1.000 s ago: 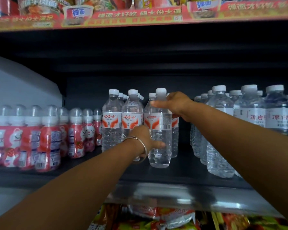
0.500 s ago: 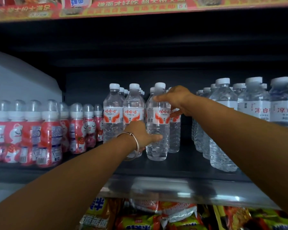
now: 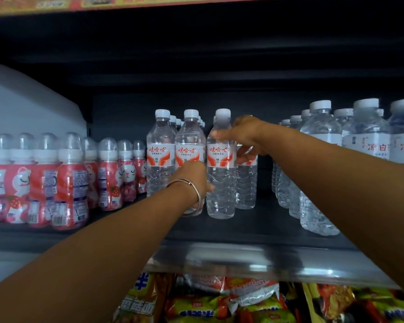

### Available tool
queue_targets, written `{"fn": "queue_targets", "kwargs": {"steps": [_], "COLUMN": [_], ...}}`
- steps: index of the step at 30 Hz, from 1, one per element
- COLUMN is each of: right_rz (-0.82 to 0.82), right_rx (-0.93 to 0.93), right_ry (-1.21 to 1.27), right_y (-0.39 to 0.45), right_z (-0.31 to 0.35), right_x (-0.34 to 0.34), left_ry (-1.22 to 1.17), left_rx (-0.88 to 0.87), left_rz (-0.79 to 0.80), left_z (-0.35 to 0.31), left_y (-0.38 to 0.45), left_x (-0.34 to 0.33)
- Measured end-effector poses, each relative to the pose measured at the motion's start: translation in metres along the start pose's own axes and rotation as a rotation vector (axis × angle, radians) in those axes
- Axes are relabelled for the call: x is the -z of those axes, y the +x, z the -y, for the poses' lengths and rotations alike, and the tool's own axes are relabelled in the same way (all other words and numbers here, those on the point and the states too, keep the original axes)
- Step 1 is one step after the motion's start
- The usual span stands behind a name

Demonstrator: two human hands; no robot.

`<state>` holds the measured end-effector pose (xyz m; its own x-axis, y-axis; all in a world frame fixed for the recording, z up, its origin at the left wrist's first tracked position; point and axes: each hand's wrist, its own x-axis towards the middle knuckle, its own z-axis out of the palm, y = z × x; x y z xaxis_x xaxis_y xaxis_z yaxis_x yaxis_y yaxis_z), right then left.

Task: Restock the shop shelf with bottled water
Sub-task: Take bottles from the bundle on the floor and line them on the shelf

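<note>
Three rows of red-labelled water bottles stand upright on the dark shelf [image 3: 254, 231], and the third row is the one being worked. Its front bottle [image 3: 220, 173] stands on the shelf board just right of the middle row's front bottle [image 3: 189, 145], set a little forward of the bottle behind it [image 3: 246, 183]. The right hand [image 3: 245, 134] reaches in from the right and grips that front bottle at the shoulder, fingers curled round the far side just under the white cap. The left hand [image 3: 193, 176], with a metal bangle [image 3: 191, 192] at the wrist, is low between the middle row and the front bottle; its thumb touches the bottle's lower body, but whether the fingers wrap a bottle or only press against it I cannot tell, since the back of the hand hides them.

Judged from how things lie, the restock is partly done: the two left rows run several bottles deep, while the third row looks only about two deep, though the back of the shelf is dark. To the right an open strip of shelf separates this group from the larger blue-lettered bottles [image 3: 320, 159], so more could probably go in there. Pink cat-print drinks [image 3: 68, 183] fill the left end and look untouched. What seems left is squaring this bottle into line, then adding more behind or beside it
</note>
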<state>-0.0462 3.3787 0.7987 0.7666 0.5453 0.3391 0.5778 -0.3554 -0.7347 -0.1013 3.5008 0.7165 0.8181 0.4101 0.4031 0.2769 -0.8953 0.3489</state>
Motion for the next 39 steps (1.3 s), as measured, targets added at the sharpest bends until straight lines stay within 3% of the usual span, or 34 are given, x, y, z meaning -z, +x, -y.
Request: {"fn": "queue_targets", "kwargs": {"steps": [9, 15, 20, 25, 32, 39], "right_rz": [-0.121, -0.110, -0.106, -0.067, -0.004, 0.147], "right_rx": [0.051, 0.079, 0.230, 0.354, 0.390, 0.287], "right_ry": [-0.017, -0.013, -0.412, -0.785, -0.946, -0.933], "right_y": [-0.002, -0.013, -0.055, -0.130, -0.258, -0.333], "right_z": [-0.007, -0.020, -0.046, -0.082, -0.166, -0.300], "right_x": [-0.007, -0.005, 0.001, 0.017, 0.029, -0.018], "left_ry": [0.096, 0.015, 0.097, 0.241, 0.261, 0.248], "left_rx": [-0.003, 0.015, 0.015, 0.041, 0.048, 0.066], "left_rz": [-0.083, -0.108, -0.207, -0.186, -0.139, 0.005], "left_z": [0.001, -0.009, -0.037, -0.085, -0.137, -0.136], "left_y": [-0.005, -0.021, -0.058, -0.118, -0.221, -0.305], "left_x": [-0.005, -0.004, -0.007, -0.023, -0.091, -0.223]}}
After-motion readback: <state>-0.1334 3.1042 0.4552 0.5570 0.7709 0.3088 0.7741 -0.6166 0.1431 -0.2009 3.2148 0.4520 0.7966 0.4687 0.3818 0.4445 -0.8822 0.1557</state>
